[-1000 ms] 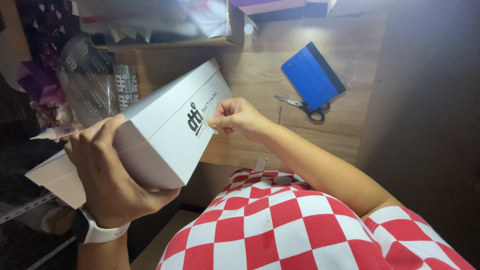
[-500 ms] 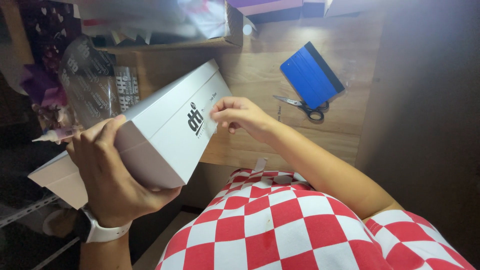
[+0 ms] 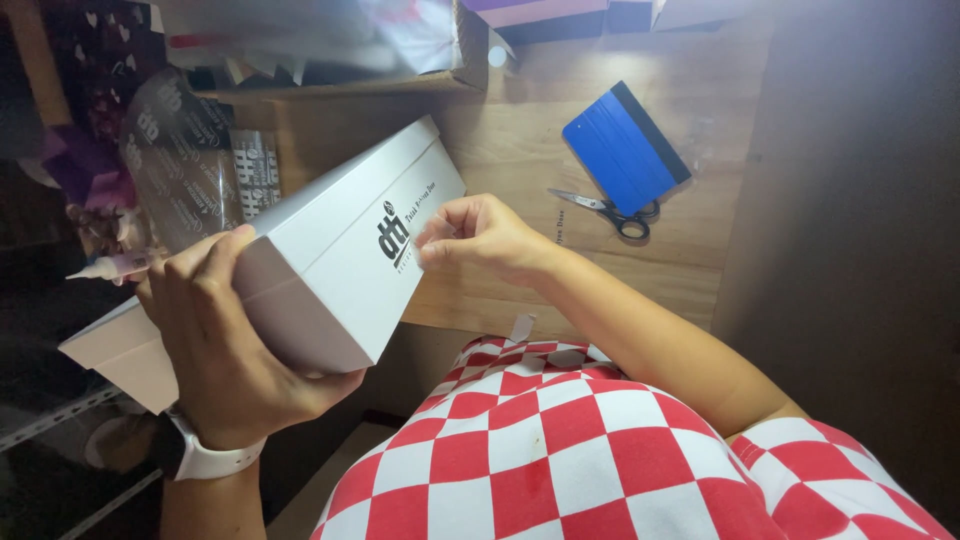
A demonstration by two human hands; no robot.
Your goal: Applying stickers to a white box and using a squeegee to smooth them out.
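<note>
The left hand [image 3: 225, 345] clamped its fingers around the near end of the white box [image 3: 330, 255], held tilted above the tabletop [image 3: 520, 150], while the right hand [image 3: 480, 235] pinched its side with fingers together; a loosened grip could drop it.

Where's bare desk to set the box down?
Bare wood on the desk between the white box and the blue squeegee, and below the scissors toward the desk edge. Crowded at the top edge with boxes and wrap, and left, past the left hand. The right hand is at the box.
</note>
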